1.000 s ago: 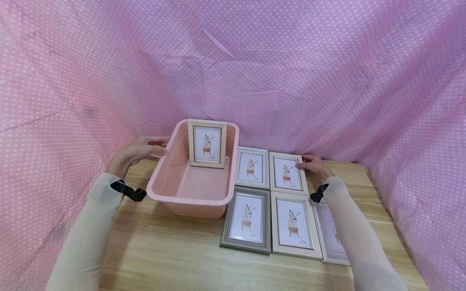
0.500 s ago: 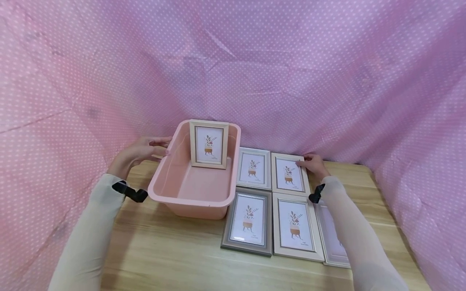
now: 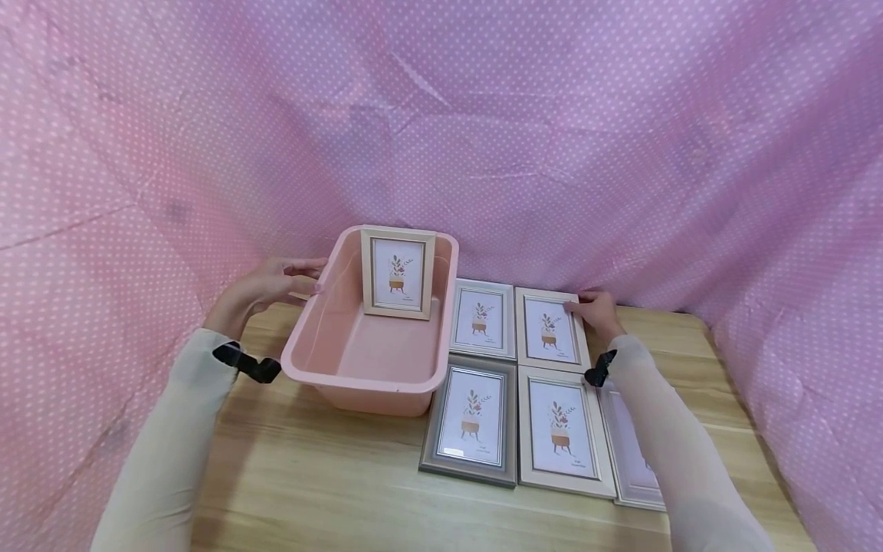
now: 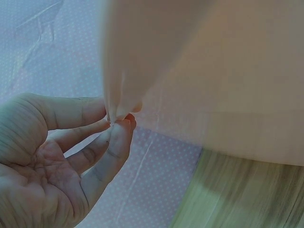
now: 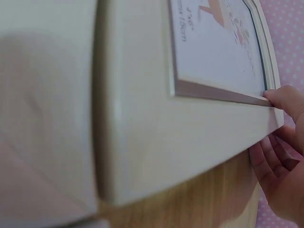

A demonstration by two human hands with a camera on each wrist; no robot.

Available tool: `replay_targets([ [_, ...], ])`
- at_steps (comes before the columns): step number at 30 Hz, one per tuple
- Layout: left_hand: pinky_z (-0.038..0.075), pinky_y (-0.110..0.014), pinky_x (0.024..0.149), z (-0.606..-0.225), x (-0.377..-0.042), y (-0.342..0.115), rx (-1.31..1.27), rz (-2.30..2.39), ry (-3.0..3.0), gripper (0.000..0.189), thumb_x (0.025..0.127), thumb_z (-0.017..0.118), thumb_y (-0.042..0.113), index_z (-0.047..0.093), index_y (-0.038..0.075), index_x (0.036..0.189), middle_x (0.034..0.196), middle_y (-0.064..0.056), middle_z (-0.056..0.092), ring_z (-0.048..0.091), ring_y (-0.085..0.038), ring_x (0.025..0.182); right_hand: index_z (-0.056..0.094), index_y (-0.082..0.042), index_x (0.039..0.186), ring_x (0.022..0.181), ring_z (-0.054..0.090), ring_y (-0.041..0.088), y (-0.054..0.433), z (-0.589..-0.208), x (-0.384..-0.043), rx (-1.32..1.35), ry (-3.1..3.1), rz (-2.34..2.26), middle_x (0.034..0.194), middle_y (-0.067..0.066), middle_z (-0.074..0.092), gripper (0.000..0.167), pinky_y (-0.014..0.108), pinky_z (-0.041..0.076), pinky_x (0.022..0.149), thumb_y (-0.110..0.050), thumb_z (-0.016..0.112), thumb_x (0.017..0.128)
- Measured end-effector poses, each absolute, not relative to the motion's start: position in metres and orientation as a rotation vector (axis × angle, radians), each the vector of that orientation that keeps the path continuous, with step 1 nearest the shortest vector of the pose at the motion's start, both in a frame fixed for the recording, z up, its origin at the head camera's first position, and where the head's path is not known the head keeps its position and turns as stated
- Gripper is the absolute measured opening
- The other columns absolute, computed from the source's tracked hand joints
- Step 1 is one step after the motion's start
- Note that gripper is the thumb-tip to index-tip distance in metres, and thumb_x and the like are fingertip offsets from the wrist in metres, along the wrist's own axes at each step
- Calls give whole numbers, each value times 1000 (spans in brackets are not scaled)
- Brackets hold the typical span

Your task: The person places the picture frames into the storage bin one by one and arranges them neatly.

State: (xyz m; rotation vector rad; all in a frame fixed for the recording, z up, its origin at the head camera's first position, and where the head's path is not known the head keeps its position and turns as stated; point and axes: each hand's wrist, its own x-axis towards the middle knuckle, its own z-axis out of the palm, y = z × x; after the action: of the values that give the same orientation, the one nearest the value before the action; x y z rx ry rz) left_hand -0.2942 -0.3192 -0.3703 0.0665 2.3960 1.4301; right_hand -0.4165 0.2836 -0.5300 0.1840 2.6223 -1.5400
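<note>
One cream photo frame (image 3: pixel 552 328) lies flat on the wood-grain table (image 3: pixel 310 475) in the head view, just to the left of your right hand (image 3: pixel 599 314). You pinch its right edge near the far corner, thumb over the face; most of your other fingertips are hidden past the edge. Your left hand (image 3: pixel 265 284) pinches the left rim of the pink plastic basin (image 3: pixel 366 383). In the basin a second cream frame (image 3: pixel 398 274) leans against the far wall. The white frame (image 3: pixel 480 318) is partly covered by the basin on its left, with the grey frame (image 3: pixel 472 418) and the front cream frame (image 3: pixel 562 425) nearer you. Your right sleeve (image 3: pixel 679 437) hides much of the pale frame (image 3: pixel 626 441) at the right end.

In your left wrist view, your thumb and fingertips meet at the basin rim. The basin is blurred and cut off by the picture's top and right edges; some fingertips are hidden behind the rim.

In your right wrist view, your thumb presses the held frame's top, your fingers below its edge. You cannot tell if that edge is raised. Its print is cut off at the top, and a blurred pale frame at left is hard to identify.
</note>
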Motion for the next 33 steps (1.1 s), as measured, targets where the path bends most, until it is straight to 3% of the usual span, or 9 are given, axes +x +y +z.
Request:
replay_targets([
  [5,62,-38,94,-369,-293,-319,77,1432,2394,71,98,68,13,33,5,159,149,-29,48,63,0,100,58,6,140,108,60,19,286,-524,-414,205,2607,-1579,139,28,59,56,6,49,73,-17,76,92],
  [8,62,-37,93,-368,-292,-318,86,1436,2395,71,98,68,14,33,5,159,148,-29,49,63,0,100,57,6,140,102,63,17,287,-522,-414,202,2613,-1591,134,28,62,58,7,52,72,-18,77,92],
  [11,62,-37,92,-368,-292,-319,87,1438,2400,70,97,68,14,34,6,159,148,-29,49,63,0,100,59,6,138,86,65,8,288,-520,-414,208,2599,-1652,119,23,68,56,11,56,68,-16,77,90],
  [16,62,-38,94,-369,-291,-319,89,1435,2398,70,98,68,14,34,6,159,148,-29,49,63,0,101,60,5,137,73,61,-2,288,-509,-409,176,2594,-1760,94,-4,64,53,13,57,64,-11,77,90],
  [24,60,-39,97,-368,-292,-318,91,1413,2402,71,98,67,15,32,7,160,150,-27,48,62,-3,104,58,7,137,76,63,-2,294,-478,-404,63,2536,-1801,84,-19,65,54,14,59,69,-7,78,89],
  [33,59,-42,101,-368,-292,-319,84,1378,2410,72,99,67,17,30,7,160,151,-27,47,61,-8,111,57,2,140,81,63,0,296,-442,-401,-33,2539,-1658,90,-17,65,60,17,60,73,-16,82,88],
])
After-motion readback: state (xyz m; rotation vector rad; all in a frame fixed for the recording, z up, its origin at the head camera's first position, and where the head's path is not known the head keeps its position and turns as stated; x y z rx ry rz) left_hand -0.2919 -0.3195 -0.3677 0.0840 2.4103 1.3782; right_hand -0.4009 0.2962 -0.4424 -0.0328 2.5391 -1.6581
